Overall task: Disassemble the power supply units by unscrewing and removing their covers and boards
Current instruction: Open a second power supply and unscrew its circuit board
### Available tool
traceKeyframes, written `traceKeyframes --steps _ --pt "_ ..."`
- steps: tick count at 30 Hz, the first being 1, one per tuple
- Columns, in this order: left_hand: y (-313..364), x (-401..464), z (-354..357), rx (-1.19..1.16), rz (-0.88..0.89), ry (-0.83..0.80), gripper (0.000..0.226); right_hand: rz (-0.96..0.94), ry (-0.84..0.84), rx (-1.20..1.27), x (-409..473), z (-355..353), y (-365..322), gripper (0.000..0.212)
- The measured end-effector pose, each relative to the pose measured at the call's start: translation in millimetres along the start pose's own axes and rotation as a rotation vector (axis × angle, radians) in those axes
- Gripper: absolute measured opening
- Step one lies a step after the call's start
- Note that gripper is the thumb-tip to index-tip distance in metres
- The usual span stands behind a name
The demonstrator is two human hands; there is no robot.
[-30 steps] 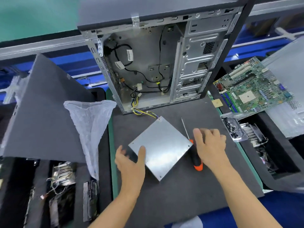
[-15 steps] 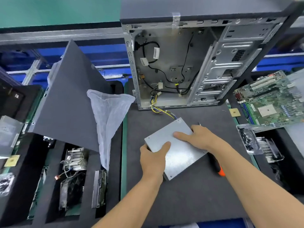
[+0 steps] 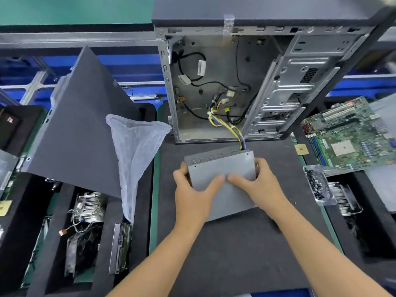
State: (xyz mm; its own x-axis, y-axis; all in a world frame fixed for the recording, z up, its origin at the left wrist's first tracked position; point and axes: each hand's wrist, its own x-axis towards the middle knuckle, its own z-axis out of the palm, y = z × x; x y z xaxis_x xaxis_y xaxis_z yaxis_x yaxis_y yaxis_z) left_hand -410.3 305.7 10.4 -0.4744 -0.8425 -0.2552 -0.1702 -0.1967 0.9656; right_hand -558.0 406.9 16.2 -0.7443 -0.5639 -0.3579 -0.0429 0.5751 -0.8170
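A grey metal power supply unit (image 3: 222, 168) is at the middle of the dark work mat (image 3: 235, 254), tilted up with its flat cover toward me. My left hand (image 3: 192, 194) grips its left edge, thumb across the cover. My right hand (image 3: 259, 185) grips its right edge, thumb lying on the cover. A bundle of yellow and purple cables (image 3: 231, 127) runs from the unit's far corner into the open computer case (image 3: 235, 86) standing behind it. The screwdriver is hidden from view.
A grey side panel (image 3: 79, 129) leans at the left with a clear plastic bag (image 3: 137, 155) beside it. Heatsinks and parts (image 3: 87, 209) lie in black trays at the left. A motherboard (image 3: 347, 133), a small chip (image 3: 301, 150) and a clear tray of screws (image 3: 317, 185) lie at the right.
My right hand left the screwdriver and came onto the power supply. Both hands turned the unit square to me and tilted it up off the mat.
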Motion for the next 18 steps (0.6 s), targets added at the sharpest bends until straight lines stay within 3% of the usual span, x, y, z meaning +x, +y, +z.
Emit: traceKeyframes --steps 2,7,12,14,18 --pt "-2.0 -0.1 -3.4 -0.014 0.111 -0.017 0.060 -0.094 -0.002 0.059 -5.7 7.5 3.1 0.092" --pt "-10.1 -1.5 -10.9 -0.076 0.263 0.078 0.041 -0.162 0.097 0.153 -15.3 28.0 29.2 0.079" --pt "-10.2 -0.4 -14.2 -0.145 0.178 0.059 0.037 -0.175 0.129 0.174 -21.7 41.3 43.7 0.076" --pt "-8.1 1.7 -17.1 -0.098 0.092 0.006 0.051 -0.188 0.116 0.230 -22.3 40.4 44.0 0.079" --pt "-3.7 4.6 -20.3 0.026 0.009 -0.106 0.046 -0.253 0.092 0.289 -30.0 34.4 36.6 0.079"
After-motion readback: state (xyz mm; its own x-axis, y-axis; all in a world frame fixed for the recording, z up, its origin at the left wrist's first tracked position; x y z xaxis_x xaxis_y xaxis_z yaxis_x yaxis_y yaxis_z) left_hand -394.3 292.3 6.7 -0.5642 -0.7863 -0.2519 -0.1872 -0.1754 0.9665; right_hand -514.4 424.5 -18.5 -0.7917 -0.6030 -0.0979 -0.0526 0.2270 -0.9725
